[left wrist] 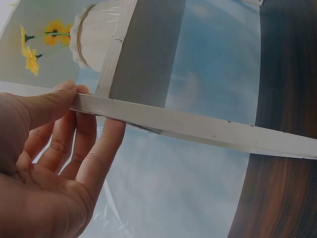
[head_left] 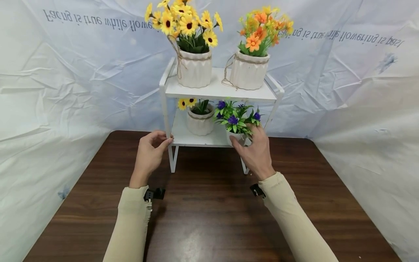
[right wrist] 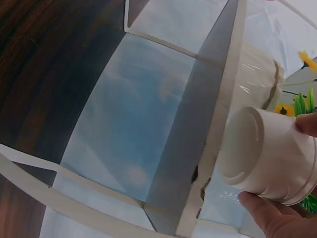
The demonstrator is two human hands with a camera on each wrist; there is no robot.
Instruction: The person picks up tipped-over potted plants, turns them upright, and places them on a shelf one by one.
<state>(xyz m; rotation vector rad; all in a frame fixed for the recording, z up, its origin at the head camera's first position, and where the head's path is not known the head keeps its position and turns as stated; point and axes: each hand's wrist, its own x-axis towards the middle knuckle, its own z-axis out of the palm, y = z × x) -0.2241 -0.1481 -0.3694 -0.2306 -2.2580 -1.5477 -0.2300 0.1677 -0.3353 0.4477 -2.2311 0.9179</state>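
A two-tier white shelf rack [head_left: 222, 95] stands on the table. My left hand [head_left: 148, 154] pinches its left front post [left wrist: 198, 124] between thumb and fingers, level with the lower shelf [head_left: 181, 136]. In my right hand [head_left: 256, 154] is a small white flowerpot [right wrist: 287, 153] with purple flowers [head_left: 233, 120] and green leaves. This pot is at the front edge of the lower shelf, right of the middle; its underside shows in the right wrist view. Behind it to the left, a ribbed white pot [head_left: 200, 122] with yellow flowers stands on the same shelf.
On the upper shelf stand a white pot [head_left: 194, 71] of yellow flowers at left and another white pot [head_left: 250, 72] of orange flowers at right, both with twine. A pale printed cloth [head_left: 82, 72] hangs behind and beside the dark wooden table [head_left: 203, 203].
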